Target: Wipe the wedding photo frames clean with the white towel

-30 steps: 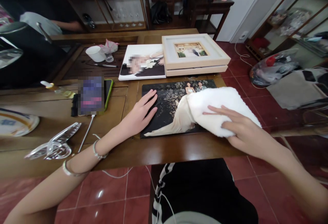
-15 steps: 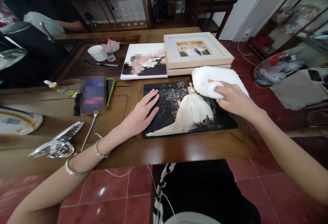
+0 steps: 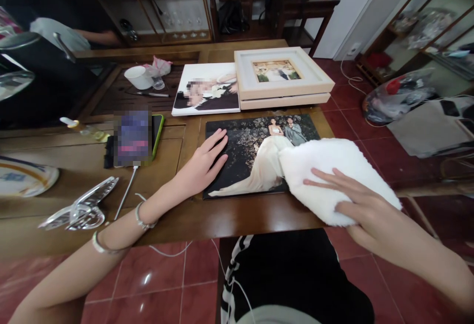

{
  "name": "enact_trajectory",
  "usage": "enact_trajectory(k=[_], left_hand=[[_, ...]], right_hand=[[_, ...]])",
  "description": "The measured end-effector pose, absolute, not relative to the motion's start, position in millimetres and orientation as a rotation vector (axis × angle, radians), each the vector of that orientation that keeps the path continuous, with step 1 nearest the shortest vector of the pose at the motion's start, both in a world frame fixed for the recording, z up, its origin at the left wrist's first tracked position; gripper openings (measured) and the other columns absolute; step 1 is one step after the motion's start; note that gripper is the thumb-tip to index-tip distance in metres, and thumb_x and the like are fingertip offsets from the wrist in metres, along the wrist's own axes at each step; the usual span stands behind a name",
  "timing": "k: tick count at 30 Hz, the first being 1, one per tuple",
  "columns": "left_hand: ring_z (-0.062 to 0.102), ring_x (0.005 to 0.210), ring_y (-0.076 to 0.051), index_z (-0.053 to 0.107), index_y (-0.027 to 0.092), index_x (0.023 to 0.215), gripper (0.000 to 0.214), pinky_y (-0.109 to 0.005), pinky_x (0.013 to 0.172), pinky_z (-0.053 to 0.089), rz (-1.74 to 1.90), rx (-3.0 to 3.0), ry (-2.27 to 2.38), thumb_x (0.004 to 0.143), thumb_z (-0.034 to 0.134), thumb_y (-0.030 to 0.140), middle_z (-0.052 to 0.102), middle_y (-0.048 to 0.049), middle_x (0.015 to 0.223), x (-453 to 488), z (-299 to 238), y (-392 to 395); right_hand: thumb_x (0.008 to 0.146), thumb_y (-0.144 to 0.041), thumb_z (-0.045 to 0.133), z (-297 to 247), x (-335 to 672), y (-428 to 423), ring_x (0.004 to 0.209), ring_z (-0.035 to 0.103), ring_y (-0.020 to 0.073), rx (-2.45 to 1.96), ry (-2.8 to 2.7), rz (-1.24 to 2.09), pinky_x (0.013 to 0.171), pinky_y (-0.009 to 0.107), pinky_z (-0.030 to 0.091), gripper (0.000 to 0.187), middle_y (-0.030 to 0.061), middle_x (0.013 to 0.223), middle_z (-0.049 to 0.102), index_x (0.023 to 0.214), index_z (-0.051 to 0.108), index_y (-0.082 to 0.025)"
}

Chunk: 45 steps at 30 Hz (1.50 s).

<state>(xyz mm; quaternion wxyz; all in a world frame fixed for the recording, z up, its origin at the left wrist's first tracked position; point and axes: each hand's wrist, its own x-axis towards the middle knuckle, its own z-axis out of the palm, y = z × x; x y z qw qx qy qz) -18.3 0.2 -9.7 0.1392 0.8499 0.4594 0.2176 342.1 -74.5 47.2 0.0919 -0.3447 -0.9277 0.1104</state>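
A dark photo panel (image 3: 240,161) with a couple printed on it lies flat near the table's front edge. My left hand (image 3: 209,161) rests on its left side, open, fingers stretched out. In my right hand (image 3: 350,198) is a fluffy white cloth (image 3: 314,166), gripped from above with the fingers spread over it. The cloth covers the panel's lower right corner and reaches past the table edge. Behind the panel are a white-edged photo print (image 3: 207,92) and stacked light wooden picture frames (image 3: 283,89).
On the left are a phone (image 3: 133,139) with a white cable, a dropper bottle (image 3: 85,129), a clear plastic object (image 3: 79,208) and a plate (image 3: 27,176). A white cup (image 3: 138,77) stands farther back. Another person (image 3: 70,22) is at the far left.
My right hand has drawn the white cloth toward me and rightward, uncovering the panel's upper right with the second figure. My left hand has stayed in place on the panel.
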Motion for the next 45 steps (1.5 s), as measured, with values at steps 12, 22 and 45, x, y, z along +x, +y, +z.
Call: enact_trajectory(k=[12, 22, 45], left_hand=[[0.024, 0.147, -0.028, 0.041, 0.012, 0.145, 0.049, -0.051, 0.119, 0.025, 0.616, 2.44, 1.335, 0.102, 0.033, 0.035, 0.033, -0.0169, 0.156, -18, -9, 0], [0.023, 0.147, -0.026, 0.041, 0.008, 0.143, 0.049, -0.047, 0.12, 0.024, 0.599, 2.442, 1.339, 0.102, 0.034, 0.032, 0.033, -0.0181, 0.156, -18, -9, 0], [0.024, 0.147, -0.028, 0.04, 0.012, 0.145, 0.049, -0.051, 0.119, 0.025, 0.61, 2.425, 1.336, 0.101, 0.034, 0.034, 0.033, -0.0166, 0.156, -18, -9, 0]], right_hand=[[0.059, -0.003, 0.043, 44, 358, -59, 0.137, 0.043, 0.0298, -1.128, -2.593, 0.429, 0.112, 0.056, 0.04, 0.022, 0.0004, 0.141, 0.055, 0.06, 0.04, -0.025], [0.064, -0.007, 0.043, 42, 350, 19, 0.094, 0.066, 0.03, -1.314, -2.59, 0.296, 0.078, 0.043, 0.051, 0.018, 0.0125, 0.126, 0.065, 0.06, 0.036, -0.024], [0.067, -0.003, 0.043, 27, 362, -21, 0.131, 0.048, 0.0357, -1.348, -2.44, 0.258, 0.1, 0.052, 0.049, 0.025, 0.0093, 0.142, 0.054, 0.063, 0.031, -0.025]])
